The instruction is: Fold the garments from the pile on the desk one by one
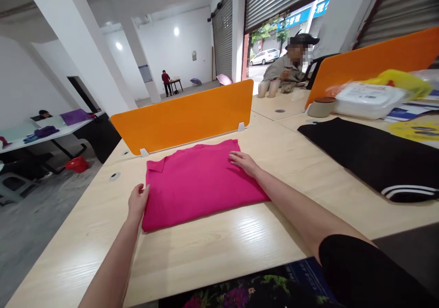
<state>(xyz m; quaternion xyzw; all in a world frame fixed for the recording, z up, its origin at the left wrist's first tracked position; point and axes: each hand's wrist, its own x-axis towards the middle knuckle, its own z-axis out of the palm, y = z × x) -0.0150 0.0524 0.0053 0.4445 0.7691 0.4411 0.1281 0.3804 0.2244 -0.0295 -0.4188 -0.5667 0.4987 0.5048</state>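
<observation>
A bright pink folded garment (pixel 202 184) lies on the pale wooden table (pixel 219 244) in front of me. It looks like a shirt, with a collar-like flap turned out at its far left corner. My left hand (pixel 137 203) rests at the garment's left edge, thumb against the cloth and fingers a little apart. Over the far right part of the cloth, my right hand (pixel 244 162) lies with its fingers stretched out, touching the top layer. Neither hand grips the cloth visibly.
An orange divider (pixel 185 116) stands behind the garment. To the right lie a black garment with white stripes (pixel 370 157), a roll of tape (pixel 321 107) and a white plastic pack (pixel 372 98). A person in a dark hat (pixel 284 70) sits across the table. A red bucket (pixel 77 164) stands on the floor.
</observation>
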